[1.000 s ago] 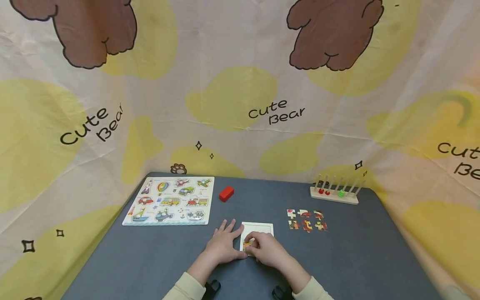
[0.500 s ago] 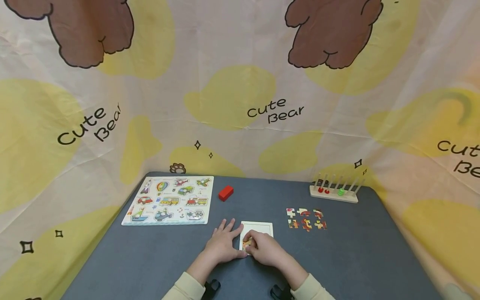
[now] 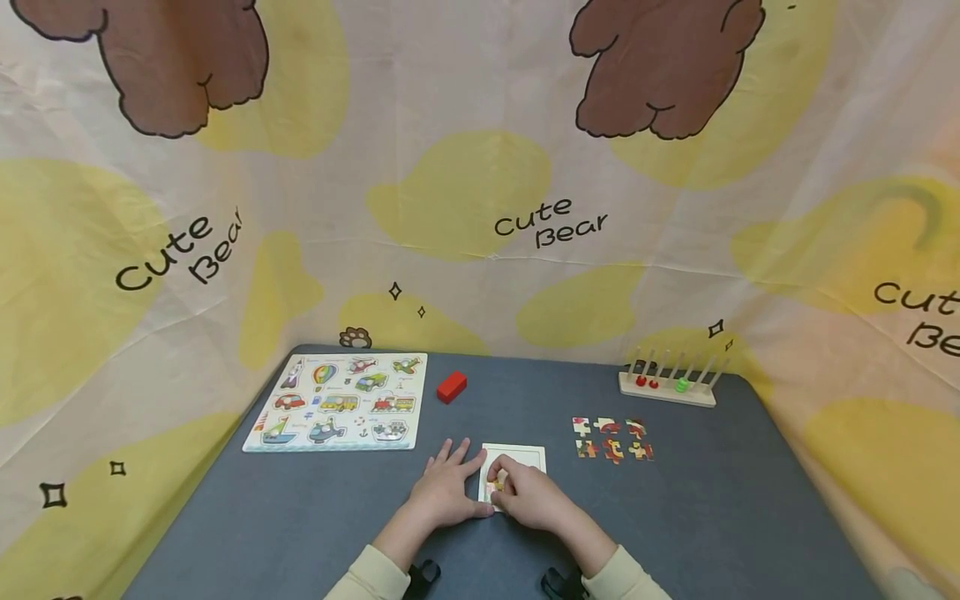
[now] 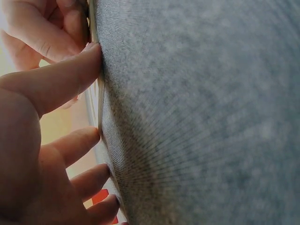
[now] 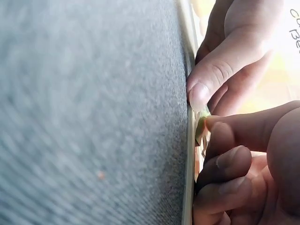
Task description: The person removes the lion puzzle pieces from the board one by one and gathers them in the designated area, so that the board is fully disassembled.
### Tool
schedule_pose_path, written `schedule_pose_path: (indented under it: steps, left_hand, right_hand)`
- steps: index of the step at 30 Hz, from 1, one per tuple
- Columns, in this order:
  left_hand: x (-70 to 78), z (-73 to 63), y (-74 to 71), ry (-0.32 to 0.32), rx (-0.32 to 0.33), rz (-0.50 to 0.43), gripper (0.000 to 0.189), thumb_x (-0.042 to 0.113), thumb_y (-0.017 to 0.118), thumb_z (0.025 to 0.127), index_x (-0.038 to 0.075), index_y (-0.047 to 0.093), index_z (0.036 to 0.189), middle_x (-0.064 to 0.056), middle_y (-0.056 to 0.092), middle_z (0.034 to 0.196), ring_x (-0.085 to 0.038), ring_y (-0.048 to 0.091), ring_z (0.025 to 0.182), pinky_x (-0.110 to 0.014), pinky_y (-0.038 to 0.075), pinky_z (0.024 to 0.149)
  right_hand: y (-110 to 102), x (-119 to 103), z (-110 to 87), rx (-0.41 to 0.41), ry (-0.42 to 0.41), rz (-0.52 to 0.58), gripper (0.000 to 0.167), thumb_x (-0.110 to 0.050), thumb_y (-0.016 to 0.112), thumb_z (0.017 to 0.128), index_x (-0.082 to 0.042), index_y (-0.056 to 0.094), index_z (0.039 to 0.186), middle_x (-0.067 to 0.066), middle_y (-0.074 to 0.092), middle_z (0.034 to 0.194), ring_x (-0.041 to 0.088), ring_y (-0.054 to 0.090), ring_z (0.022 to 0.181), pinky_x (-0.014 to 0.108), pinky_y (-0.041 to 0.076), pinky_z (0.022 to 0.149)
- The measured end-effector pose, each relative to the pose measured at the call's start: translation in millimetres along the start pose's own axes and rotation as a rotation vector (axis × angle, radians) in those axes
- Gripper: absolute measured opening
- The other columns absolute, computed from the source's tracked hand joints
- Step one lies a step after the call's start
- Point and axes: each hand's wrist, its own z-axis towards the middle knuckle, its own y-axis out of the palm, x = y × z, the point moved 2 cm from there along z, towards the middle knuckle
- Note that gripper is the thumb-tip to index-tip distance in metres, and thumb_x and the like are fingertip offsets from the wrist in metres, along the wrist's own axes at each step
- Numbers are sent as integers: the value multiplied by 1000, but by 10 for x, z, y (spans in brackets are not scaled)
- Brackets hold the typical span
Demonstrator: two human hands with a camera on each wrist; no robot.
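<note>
A small white puzzle frame (image 3: 525,452) lies flat on the table in front of the person in the head view. The left hand (image 3: 441,493) has its fingers spread, with thumb and index fingertips against the frame's left and near edges. Over the frame's near part, the right hand (image 3: 536,497) pinches a colourful jigsaw piece (image 5: 201,129), which stands slightly tilted at the frame in the right wrist view. Its curled fingers hide much of the piece. Several loose jigsaw pieces (image 3: 613,450) lie in two rows to the right of the frame.
A white board with vehicle pictures (image 3: 352,417) lies at the left back, a red block (image 3: 452,387) beside it. At the right back stands a wooden peg rack (image 3: 667,392) with red and green beads. A printed curtain (image 3: 450,208) hangs behind the grey table (image 3: 712,500).
The right fingers have shifted slightly over the piece at the frame's near left corner. The left hand stays in place, and the loose pieces have not moved.
</note>
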Motion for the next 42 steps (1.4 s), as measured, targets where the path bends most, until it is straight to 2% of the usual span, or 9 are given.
schedule_pose_path:
  steps: [9,13,17,26,33,37,42]
  left_hand:
    - [-5,12,6,-4,-5,8,88,49,84,75,21,50,151,-14,33,163,-42,18,154,-65,22,120]
    - [-4,18,9,-9,-8,6,87,49,84,76,20,50,151,-13,33,164,-42,17,154,-64,22,120]
    - [-7,15,6,-11,-9,4,87,49,84,76,20,50,151,-12,33,164,-41,17,154,-64,22,120]
    - [-5,7,-3,-16,-7,1,88,50,85,75,21,50,151,-12,33,164,-42,17,154,-64,22,120]
    - [-13,12,8,-15,-13,7,88,49,85,75,21,50,151,-13,33,164,-42,17,154,-64,21,120]
    - [-13,13,20,-22,-21,11,88,49,85,76,21,49,151,-12,32,164,-42,17,154,-64,21,120]
    - [-8,13,19,-31,-18,9,88,49,85,76,21,50,151,-12,33,164,-42,17,154,-64,21,120]
  right_hand:
    - [-38,-22,24,24,-7,-24,6,-21,66,98,-20,61,100,-9,48,62,5,43,51,23,31,47]
    - [-73,-36,28,54,-34,-40,5,-19,69,95,-18,65,97,-5,54,76,8,47,65,24,38,57]
    - [-87,-21,24,40,-46,7,6,-18,71,94,-18,65,96,-3,61,89,9,51,69,25,43,61]
    - [-108,70,28,32,16,167,24,-16,76,91,-13,63,110,-3,64,86,9,55,62,23,45,54]
    - [-236,49,-29,88,8,277,20,-24,77,90,-9,68,100,0,69,83,10,60,66,22,50,57]
    - [-361,39,-84,118,22,294,25,-26,77,90,-7,69,103,2,73,82,14,61,63,23,48,54]
    - [-525,71,-154,174,17,254,25,-27,77,91,-7,71,105,1,72,82,15,62,65,23,47,55]
